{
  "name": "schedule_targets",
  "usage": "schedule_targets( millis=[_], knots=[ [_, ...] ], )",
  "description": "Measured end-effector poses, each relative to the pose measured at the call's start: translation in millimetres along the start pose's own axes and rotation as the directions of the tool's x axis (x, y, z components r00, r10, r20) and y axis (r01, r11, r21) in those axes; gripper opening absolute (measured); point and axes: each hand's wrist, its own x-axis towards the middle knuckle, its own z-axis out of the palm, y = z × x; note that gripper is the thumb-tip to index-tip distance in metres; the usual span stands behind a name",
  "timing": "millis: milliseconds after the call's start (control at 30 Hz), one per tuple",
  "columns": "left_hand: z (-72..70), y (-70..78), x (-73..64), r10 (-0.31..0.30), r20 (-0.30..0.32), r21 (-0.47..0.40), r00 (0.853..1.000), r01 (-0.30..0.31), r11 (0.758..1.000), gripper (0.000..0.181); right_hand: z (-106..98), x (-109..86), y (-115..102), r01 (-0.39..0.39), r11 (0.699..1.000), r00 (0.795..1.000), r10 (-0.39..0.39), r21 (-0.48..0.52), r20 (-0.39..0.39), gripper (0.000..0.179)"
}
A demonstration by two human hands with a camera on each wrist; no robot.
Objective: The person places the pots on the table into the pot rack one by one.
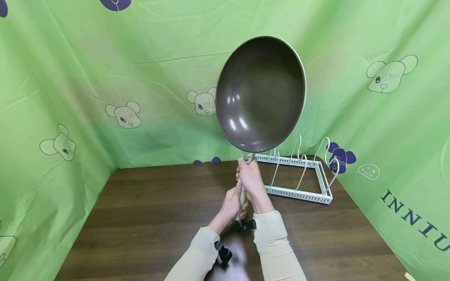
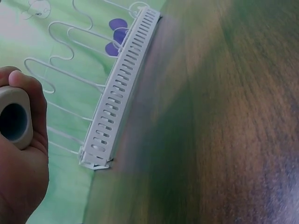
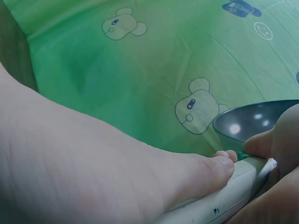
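And here's the frying pan (image 1: 261, 93) aloft beyond both hands, long axis running up and slightly right, the right hand (image 1: 250, 178) gripping its handle (image 1: 243, 196) nearer the bowl, the left hand (image 1: 230, 203) wrapped below, white rack (image 1: 297, 193) off right.

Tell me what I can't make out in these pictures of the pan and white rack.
Underside of the pan: head view; turned away behind the pan's inside.
Near left corner of the white rack: head view; behind the right hand.
Part of the left hand: left wrist view; cut off by the left edge.
Dark marks on the pan handle: right wrist view; too small to read.
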Motion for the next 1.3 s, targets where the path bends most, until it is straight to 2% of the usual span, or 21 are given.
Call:
schedule_targets(
  millis=[567, 1100, 1300],
  knots=[
    [4.8, 0.1, 0.2, -0.046, 0.02, -0.034, 0.999, 0.047, 0.998, 0.066, -6.1, -3.1, -0.6, 0.011, 0.998, 1.0, -0.012, -0.057, -0.021, 0.013],
    [8.5, 1.7, 1.0, -0.049, 0.094, -0.054, 0.994, 0.054, 0.997, 0.08, -12.8, -4.2, -2.4, -0.007, 0.996, 0.999, 0.003, -0.085, -0.044, 0.016],
    [10.1, 1.4, 0.7, -0.053, 0.117, -0.055, 0.992, 0.06, 0.997, 0.075, -14.8, -4.2, -2.2, -0.011, 0.996, 0.998, 0.006, -0.086, -0.057, 0.016]
  ],
)
